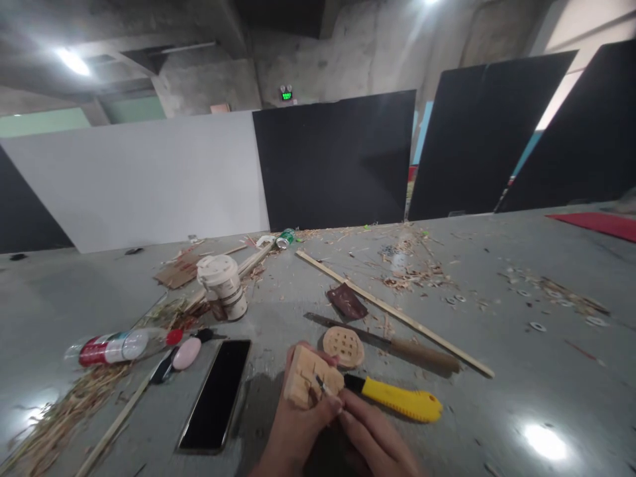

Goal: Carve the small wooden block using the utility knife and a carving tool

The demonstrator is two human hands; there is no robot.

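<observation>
My left hand (293,434) is wrapped round a small block of pale wood (304,374) with cut marks and a dark hollow on its face. In my right hand (372,430), closed at the block's right side, is a slim carving tool (322,384), its handle mostly hidden by the fingers. The metal end of the tool lies against the wood, and my left thumb presses beside it. Just beyond the block is a round wooden piece (344,347) with a grid of small holes. A yellow-handled cutter (400,399) lies right of my right hand.
A phone (216,396) lies left of my hands. Further out are a lidded white tub (222,287), a plastic bottle (116,347), a long wooden-handled tool (424,356), a dark brown piece (346,301), a wooden strip (397,315) and scattered shavings (417,273). Panels (338,162) stand behind.
</observation>
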